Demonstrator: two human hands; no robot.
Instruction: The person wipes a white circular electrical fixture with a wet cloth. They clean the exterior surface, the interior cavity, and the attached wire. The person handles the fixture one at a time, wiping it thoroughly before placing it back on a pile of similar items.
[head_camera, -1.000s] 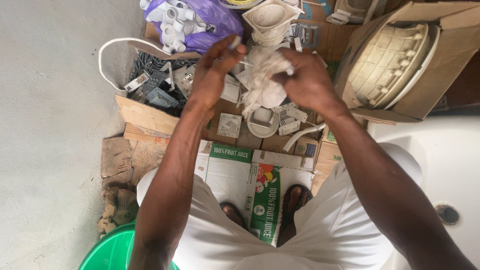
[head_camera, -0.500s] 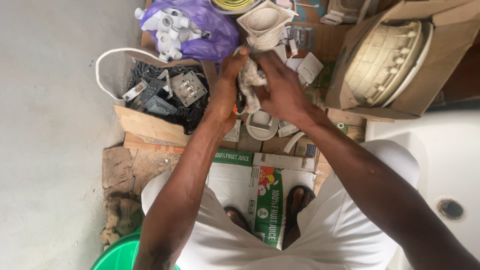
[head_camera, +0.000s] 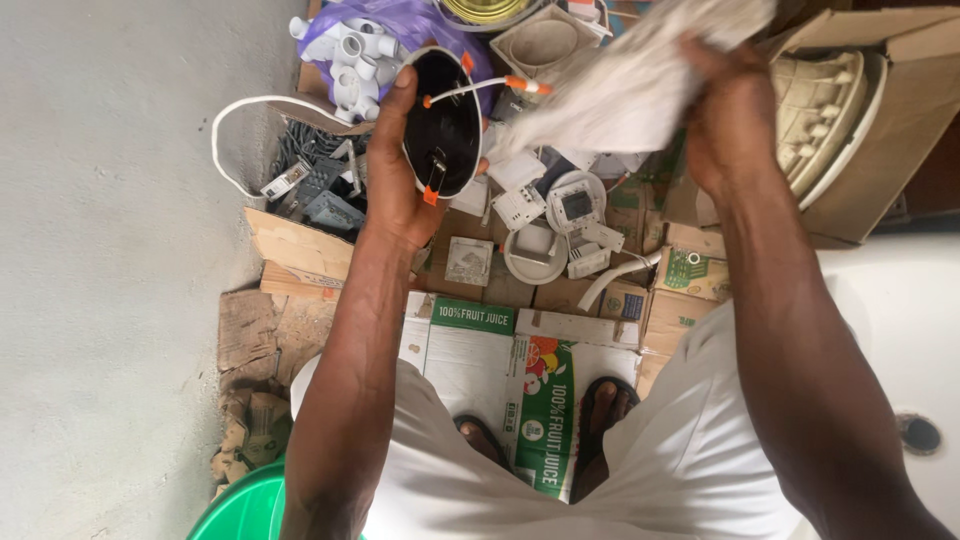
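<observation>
My left hand (head_camera: 392, 180) grips a round black light fitting (head_camera: 443, 122) with a white rim, orange clips and a thin white wire running off to the right. My right hand (head_camera: 728, 115) is raised at the upper right and clutches a crumpled whitish cloth (head_camera: 630, 85), which hangs beside the fitting without touching it. Both hands are held above a heap of electrical parts on flattened cardboard.
Below lie white round fittings (head_camera: 535, 255), a white junction box cluster on a purple bag (head_camera: 345, 50), black parts with a white cable (head_camera: 310, 185), a flattened juice carton (head_camera: 500, 370), an open cardboard box holding a ribbed white fixture (head_camera: 830, 100), a green tub (head_camera: 245, 510) and bare concrete at left.
My hands were together, rubbing the cloth over the fitting. They have come apart: the left holds the fitting's black inside up, the right has lifted the cloth away to the upper right.
</observation>
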